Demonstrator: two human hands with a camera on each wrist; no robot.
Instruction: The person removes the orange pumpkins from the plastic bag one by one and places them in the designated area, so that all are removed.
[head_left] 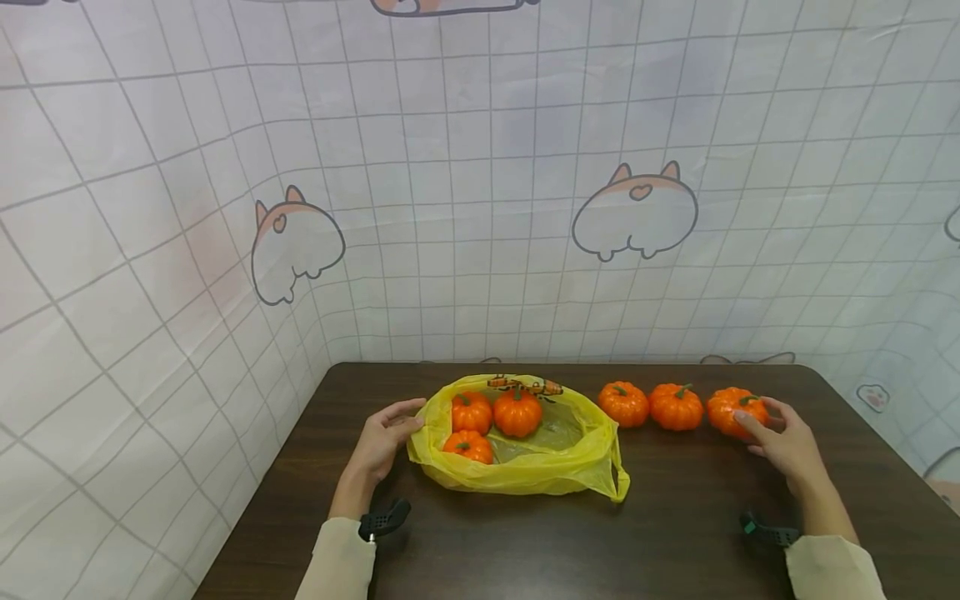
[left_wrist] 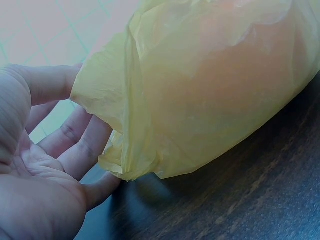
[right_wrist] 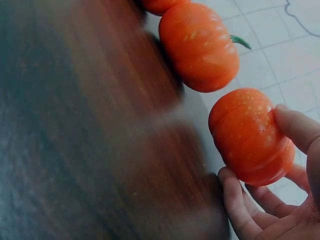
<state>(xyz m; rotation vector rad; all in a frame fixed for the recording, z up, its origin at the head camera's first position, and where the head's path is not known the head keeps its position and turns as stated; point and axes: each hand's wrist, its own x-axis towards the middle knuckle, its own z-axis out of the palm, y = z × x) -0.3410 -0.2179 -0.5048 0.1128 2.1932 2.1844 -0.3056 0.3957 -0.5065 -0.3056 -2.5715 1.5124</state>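
Observation:
A yellow plastic bag point(head_left: 517, 479) lies on the table with its mouth spread, and three small orange pumpkins point(head_left: 517, 412) with green stems sit in its left and middle part. At the bag's left edge, my left hand point(head_left: 378, 442) holds the rim between thumb and fingers; some fingertips are hidden behind the plastic point(left_wrist: 125, 105). My right hand point(head_left: 791, 446) grips the rightmost pumpkin point(right_wrist: 250, 135) outside the bag, thumb on one side and fingers on the other. Whether that pumpkin touches the table cannot be told.
Two more pumpkins, one point(head_left: 623, 404) by the bag's right side and another point(head_left: 676, 407) beside it, stand in a row with the gripped one. They are near the back of the dark wooden table point(head_left: 585, 550). A white gridded cloth point(head_left: 480, 275) hangs behind.

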